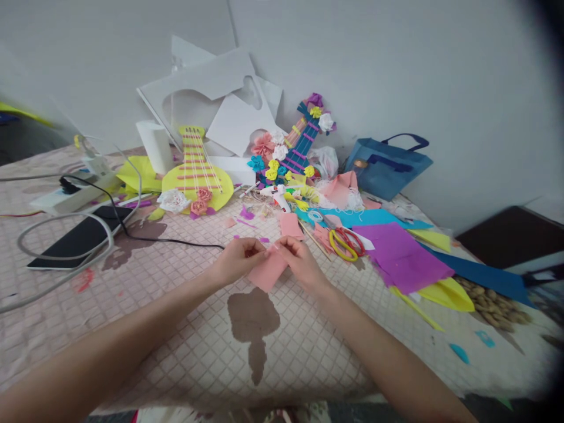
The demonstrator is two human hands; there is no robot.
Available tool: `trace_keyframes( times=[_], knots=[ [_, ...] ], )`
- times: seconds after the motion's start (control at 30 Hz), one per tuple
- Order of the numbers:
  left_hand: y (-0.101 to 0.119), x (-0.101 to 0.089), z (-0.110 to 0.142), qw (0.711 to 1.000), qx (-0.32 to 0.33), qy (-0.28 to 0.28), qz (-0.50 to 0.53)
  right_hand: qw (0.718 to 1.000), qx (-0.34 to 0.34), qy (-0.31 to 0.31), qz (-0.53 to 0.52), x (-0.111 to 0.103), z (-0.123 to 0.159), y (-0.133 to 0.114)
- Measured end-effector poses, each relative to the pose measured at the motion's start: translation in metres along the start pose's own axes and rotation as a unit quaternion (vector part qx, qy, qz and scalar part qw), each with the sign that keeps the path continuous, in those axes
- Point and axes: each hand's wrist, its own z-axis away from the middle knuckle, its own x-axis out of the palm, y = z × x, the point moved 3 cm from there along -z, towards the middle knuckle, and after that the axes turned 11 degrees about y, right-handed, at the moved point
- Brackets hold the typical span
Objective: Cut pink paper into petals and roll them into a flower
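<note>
A small piece of pink crepe-like paper hangs between my two hands, just above the middle of the table. My left hand pinches its upper left edge between thumb and fingers. At the upper right edge, my right hand grips the same paper, its fingertips close to the left ones. Just beyond the hands lies another pink paper piece. Scissors with yellow and red handles rest to the right of it, partly over pink scraps.
A yellow paper guitar and a blue one with paper flowers lean at the back. A white glue gun lies before them. Purple paper is on the right; a black tablet and cables are on the left.
</note>
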Motion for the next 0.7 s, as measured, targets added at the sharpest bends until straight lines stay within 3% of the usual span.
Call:
trace_keyframes(
  times=[0.1, 0.17, 0.5, 0.7],
  knots=[
    [0.000, -0.004, -0.001, 1.000, -0.009, 0.016, 0.010, 0.995, 0.084, -0.013, -0.062, 0.005, 0.003, 0.004],
    [0.001, -0.006, -0.002, 1.000, -0.013, 0.024, 0.015, 0.991, 0.104, -0.027, -0.080, 0.007, 0.005, 0.005],
    [0.002, -0.014, -0.007, 0.996, -0.026, 0.076, 0.048, 0.999, 0.034, -0.002, -0.035, -0.002, -0.001, 0.004],
    [-0.001, -0.013, -0.008, 0.996, -0.035, 0.064, 0.056, 0.999, 0.027, 0.005, -0.040, -0.003, -0.002, 0.003]
  ],
)
